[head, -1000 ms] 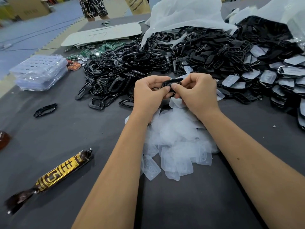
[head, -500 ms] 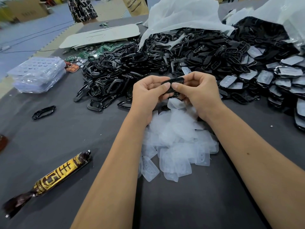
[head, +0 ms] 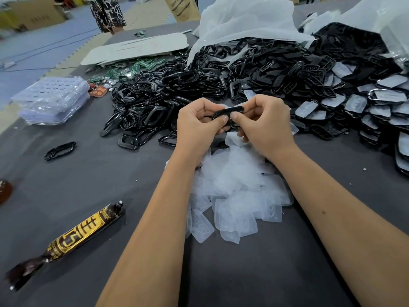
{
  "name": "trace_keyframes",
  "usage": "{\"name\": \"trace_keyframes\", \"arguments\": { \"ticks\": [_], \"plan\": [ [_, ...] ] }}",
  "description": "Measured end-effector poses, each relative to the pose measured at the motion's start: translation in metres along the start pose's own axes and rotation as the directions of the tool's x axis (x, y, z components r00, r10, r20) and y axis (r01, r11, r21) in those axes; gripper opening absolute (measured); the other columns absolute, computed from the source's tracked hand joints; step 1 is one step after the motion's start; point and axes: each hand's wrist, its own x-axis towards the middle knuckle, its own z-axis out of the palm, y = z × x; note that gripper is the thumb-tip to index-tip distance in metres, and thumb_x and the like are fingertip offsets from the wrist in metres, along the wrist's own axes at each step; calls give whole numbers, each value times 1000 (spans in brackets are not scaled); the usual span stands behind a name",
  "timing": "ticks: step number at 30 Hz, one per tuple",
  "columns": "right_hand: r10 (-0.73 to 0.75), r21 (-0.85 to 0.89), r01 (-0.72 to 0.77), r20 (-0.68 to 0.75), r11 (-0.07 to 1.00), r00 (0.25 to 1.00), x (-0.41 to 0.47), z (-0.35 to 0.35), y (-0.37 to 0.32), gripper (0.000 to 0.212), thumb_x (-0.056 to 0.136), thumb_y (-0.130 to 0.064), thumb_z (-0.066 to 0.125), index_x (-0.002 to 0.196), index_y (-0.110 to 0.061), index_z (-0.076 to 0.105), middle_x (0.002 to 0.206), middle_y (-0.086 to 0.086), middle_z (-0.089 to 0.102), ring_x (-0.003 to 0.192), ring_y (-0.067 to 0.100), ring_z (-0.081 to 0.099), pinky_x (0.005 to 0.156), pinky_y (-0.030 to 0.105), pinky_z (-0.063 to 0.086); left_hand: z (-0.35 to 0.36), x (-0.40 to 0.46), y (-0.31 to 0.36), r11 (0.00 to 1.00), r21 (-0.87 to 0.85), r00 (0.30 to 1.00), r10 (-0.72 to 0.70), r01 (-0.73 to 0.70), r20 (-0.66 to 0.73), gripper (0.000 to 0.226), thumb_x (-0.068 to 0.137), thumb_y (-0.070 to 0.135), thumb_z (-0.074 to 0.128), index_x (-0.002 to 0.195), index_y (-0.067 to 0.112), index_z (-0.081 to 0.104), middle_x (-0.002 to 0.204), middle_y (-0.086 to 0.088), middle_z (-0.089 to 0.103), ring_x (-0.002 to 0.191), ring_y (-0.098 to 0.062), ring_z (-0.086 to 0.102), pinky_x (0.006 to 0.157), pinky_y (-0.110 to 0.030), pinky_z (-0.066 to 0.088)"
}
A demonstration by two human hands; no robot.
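Both grips worked on one part.

- **Left grip** (head: 200, 125): thumb and curled fingers pinched the left end of a glossy black plastic loop-shaped frame (head: 229, 111).
- **Right grip** (head: 263, 127): thumb and curled fingers pinched the same frame's right end. The two thumb tips nearly met at its front edge.
- **Frame position:** held in the air, roughly level, above the far edge of a loose pile of translucent white plastic inserts (head: 239, 191). That pile lay on the dark grey counter (head: 88, 185) under both wrists.
- **Insert in the frame:** could not tell, as the fingers hid it.

Surroundings:

- Just beyond the grips lay a large heap of black plastic frames (head: 155, 103), spilling from a white plastic bag (head: 243, 18).
- To the right were rows of black frames fitted with pale inserts (head: 354, 103).
- A single black frame (head: 59, 148) lay well apart on the left.
- Further left stood a stack of clear film-wrapped trays (head: 53, 100).
- At near-left, a gold-and-brown wrapped stick (head: 75, 238) lay diagonally.
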Motion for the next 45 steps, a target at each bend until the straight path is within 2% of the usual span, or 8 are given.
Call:
{"name": "trace_keyframes", "arguments": {
  "ticks": [4, 10, 14, 22, 27, 33, 40, 45],
  "plan": [
    [-152, -193, 144, -23, 970, 988, -1, -2, -4, 32, 80, -28, 89, 92, -12, 65, 68, -8, 68, 58, 0, 59, 63, 18, 49, -1, 2, 0, 997, 69, 997, 30, -26, -70, 26, 82, -6, 76, 80, 19, 72, 79, -5, 75, 61, -18, 68, 62, -33, 61],
    [-191, -253, 401, 585, 880, 789, -7, 2, -17, 31, 72, -47, 92, 85, -22, 78, 88, -8, 68, 92, 19, 58, 92, 44, 46, -8, 10, -6, 996, 85, 972, -6, 27, -233, 20, 80, -1, 76, 80, 19, 73, 80, -9, 76, 71, -31, 75, 71, -44, 63],
    [-124, -207, 332, 651, 920, 749, -8, 1, -20, 15, 80, -29, 88, 76, -22, 76, 88, -17, 60, 97, 6, 49, 97, 41, 37, -6, 10, -6, 998, 54, 974, -10, 23, -226, 19, 80, -3, 76, 83, 15, 74, 82, -10, 76, 66, -19, 73, 66, -31, 58],
    [-142, 119, 108, 324, 987, 935, -5, 0, -10, 24, 101, -13, 67, 86, 4, 63, 61, -3, 49, 49, 2, 36, 51, 15, 28, -7, 10, -1, 999, -18, 973, -40, 37, -228, 19, 82, -7, 76, 85, 12, 73, 68, 5, 72, 57, -8, 67, 57, -20, 53],
    [-47, 302, -15, 198, 953, 979, 1, -4, 0, 20, 103, -21, 65, 90, -6, 61, 64, 1, 63, 55, 14, 49, 51, 23, 38, -7, 9, 0, 997, -47, 972, -67, 58, -224, 18, 84, -6, 74, 86, 11, 72, 75, -8, 71, 60, -19, 69, 61, -29, 57],
    [-136, 36, 139, 534, 990, 835, 0, -2, 5, 18, 84, -28, 88, 93, -24, 72, 66, -26, 59, 59, -4, 51, 61, 9, 39, -9, 9, 0, 998, -41, 962, -62, 53, -265, 17, 85, -3, 75, 85, 14, 72, 78, -6, 72, 66, -24, 73, 64, -30, 59],
    [-11, 358, -102, 300, 928, 954, 1, -9, 5, 25, 91, -17, 80, 72, -19, 63, 57, -4, 51, 44, 8, 40, 40, 18, 36, -8, 7, 0, 999, -32, 950, -33, 24, -309, 19, 82, -2, 76, 83, 17, 74, 70, 12, 70, 70, -10, 68, 63, -24, 53],
    [61, 427, -147, 209, 892, 976, 3, -10, 6, 32, 92, -26, 80, 71, -18, 58, 55, -7, 48, 45, 9, 38, 40, 19, 36, -8, 8, 1, 994, -112, 945, -50, 14, -325, 15, 85, -5, 74, 87, 9, 72, 82, -12, 72, 64, -15, 72, 61, -21, 54]
  ]
}}
